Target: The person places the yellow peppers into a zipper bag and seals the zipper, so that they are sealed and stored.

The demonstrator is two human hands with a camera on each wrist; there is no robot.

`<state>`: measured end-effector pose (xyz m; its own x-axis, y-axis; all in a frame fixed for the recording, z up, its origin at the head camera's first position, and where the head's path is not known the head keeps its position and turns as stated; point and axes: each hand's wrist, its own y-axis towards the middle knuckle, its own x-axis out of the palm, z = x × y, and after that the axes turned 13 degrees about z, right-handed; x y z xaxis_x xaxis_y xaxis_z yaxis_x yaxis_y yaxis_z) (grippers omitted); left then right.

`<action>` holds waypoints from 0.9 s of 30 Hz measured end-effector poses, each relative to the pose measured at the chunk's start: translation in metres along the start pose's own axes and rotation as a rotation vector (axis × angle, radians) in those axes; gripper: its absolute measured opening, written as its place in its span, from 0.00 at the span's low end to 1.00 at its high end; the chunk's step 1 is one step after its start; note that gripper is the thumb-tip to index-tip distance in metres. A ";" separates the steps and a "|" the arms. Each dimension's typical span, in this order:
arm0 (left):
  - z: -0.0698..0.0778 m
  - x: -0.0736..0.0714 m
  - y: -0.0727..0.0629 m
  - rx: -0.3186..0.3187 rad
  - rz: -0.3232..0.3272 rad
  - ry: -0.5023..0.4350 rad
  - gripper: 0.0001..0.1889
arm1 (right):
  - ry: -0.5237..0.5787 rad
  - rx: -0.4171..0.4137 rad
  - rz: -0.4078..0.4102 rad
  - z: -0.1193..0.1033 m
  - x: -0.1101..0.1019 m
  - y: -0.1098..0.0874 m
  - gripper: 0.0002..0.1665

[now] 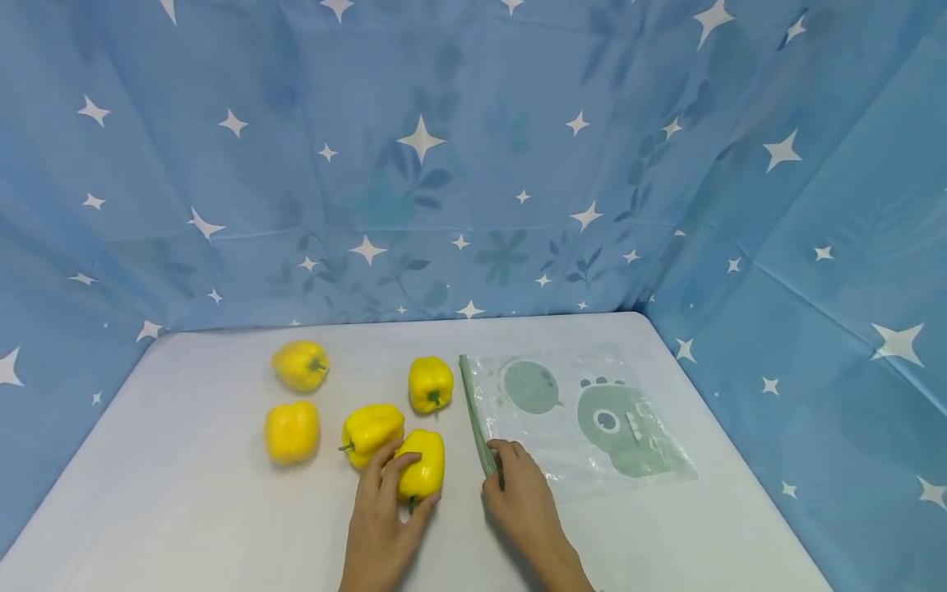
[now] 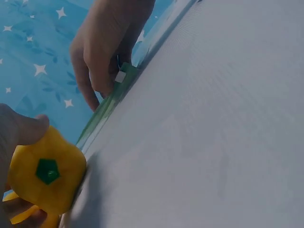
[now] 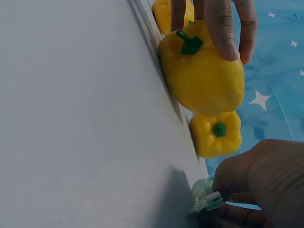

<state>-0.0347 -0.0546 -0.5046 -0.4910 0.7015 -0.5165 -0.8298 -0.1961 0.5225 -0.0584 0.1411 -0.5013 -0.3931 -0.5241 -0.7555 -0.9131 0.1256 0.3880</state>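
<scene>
My left hand [image 1: 387, 514] grips a yellow bell pepper [image 1: 427, 467], thumb near its green stem and fingers over its other side. In the left wrist view, that pepper [image 2: 66, 166] shows its stem end, close over the white tabletop. With the other hand [image 1: 527, 499], my right, I pinch the near end of the green zip edge [image 1: 473, 403] of a clear zip bag [image 1: 584, 353]. The bag lies flat and bears a printed green cartoon figure. In the right wrist view, the pinched zip end [image 3: 207, 197] has a small white piece on it.
Beside the gripped pepper lies another yellow pepper [image 1: 373, 429], and a further one [image 1: 431, 382] sits behind, near the bag. To the left are two more, one at the back [image 1: 302, 366] and one nearer [image 1: 292, 432]. A blue star-patterned curtain [image 1: 444, 189] surrounds the white table [image 1: 170, 493].
</scene>
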 end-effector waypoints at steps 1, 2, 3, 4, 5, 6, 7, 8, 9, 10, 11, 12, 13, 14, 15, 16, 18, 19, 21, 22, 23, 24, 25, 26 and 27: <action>-0.001 0.000 0.000 0.001 0.001 -0.001 0.34 | 0.028 0.010 -0.014 0.000 0.000 0.000 0.26; -0.001 0.001 -0.001 0.005 0.001 -0.007 0.34 | 0.049 0.015 -0.022 0.000 -0.001 0.000 0.26; -0.002 0.001 -0.001 0.015 0.002 -0.014 0.33 | 0.065 0.016 -0.024 0.000 -0.002 0.000 0.26; -0.002 0.001 -0.001 0.026 0.002 -0.021 0.33 | 0.077 0.016 -0.022 0.000 -0.002 0.000 0.26; -0.003 0.001 -0.001 0.038 0.003 -0.031 0.33 | 0.080 0.010 -0.015 0.000 -0.003 0.000 0.26; -0.003 0.002 -0.002 0.056 0.008 -0.040 0.33 | 0.078 0.001 -0.004 0.000 -0.004 0.000 0.26; -0.003 0.002 -0.002 0.073 0.013 -0.051 0.33 | 0.075 -0.005 0.007 0.000 -0.005 0.000 0.26; -0.003 0.002 -0.002 0.082 0.012 -0.057 0.32 | 0.071 -0.008 0.018 0.001 -0.005 0.000 0.26; -0.003 0.002 -0.002 0.091 0.015 -0.060 0.32 | 0.071 -0.006 0.020 0.001 -0.006 0.000 0.25; -0.002 0.002 -0.003 0.097 0.019 -0.066 0.32 | 0.067 -0.005 0.020 0.001 -0.006 0.000 0.24; -0.002 0.002 -0.003 0.101 0.023 -0.073 0.32 | 0.062 -0.005 0.018 0.001 -0.006 0.000 0.23; -0.002 0.002 -0.003 0.101 0.025 -0.081 0.32 | 0.055 -0.005 0.017 0.001 -0.006 0.000 0.23; -0.002 0.002 -0.002 0.100 0.024 -0.089 0.32 | 0.046 -0.004 0.018 0.000 -0.006 0.000 0.21; -0.001 0.003 -0.002 0.097 0.021 -0.095 0.32 | 0.033 0.000 0.017 0.000 -0.007 0.000 0.20; -0.002 0.003 -0.002 0.102 0.024 -0.102 0.32 | 0.019 0.000 0.017 -0.001 -0.008 0.000 0.19; -0.001 0.003 -0.002 0.109 0.026 -0.105 0.33 | 0.003 -0.004 0.022 -0.001 -0.008 -0.001 0.18; -0.002 0.004 -0.003 0.110 0.028 -0.109 0.33 | -0.024 -0.010 0.034 -0.003 -0.010 -0.002 0.16; -0.002 0.004 -0.003 0.112 0.029 -0.108 0.33 | -0.034 -0.012 0.039 -0.003 -0.011 -0.002 0.16; -0.003 0.004 -0.005 0.124 0.036 -0.107 0.33 | -0.050 -0.027 0.044 -0.004 -0.012 -0.004 0.16; -0.004 0.005 -0.005 0.134 0.044 -0.107 0.33 | -0.060 -0.037 0.048 -0.003 -0.013 -0.004 0.16; -0.004 0.005 -0.006 0.141 0.051 -0.112 0.33 | -0.066 -0.042 0.048 -0.003 -0.014 -0.004 0.16; -0.005 0.006 -0.006 0.154 0.061 -0.118 0.33 | -0.072 -0.047 0.046 -0.002 -0.014 -0.004 0.17; -0.006 0.006 -0.006 0.167 0.072 -0.123 0.33 | -0.076 -0.052 0.044 -0.002 -0.015 -0.004 0.17; -0.007 0.007 -0.006 0.181 0.082 -0.132 0.34 | -0.078 -0.055 0.042 -0.002 -0.015 -0.004 0.17; -0.007 0.008 -0.006 0.191 0.091 -0.141 0.34 | -0.077 -0.054 0.040 -0.002 -0.016 -0.004 0.18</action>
<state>-0.0358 -0.0531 -0.5166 -0.5082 0.7780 -0.3693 -0.7123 -0.1387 0.6880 -0.0483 0.1472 -0.4897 -0.4384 -0.4528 -0.7764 -0.8901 0.0987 0.4450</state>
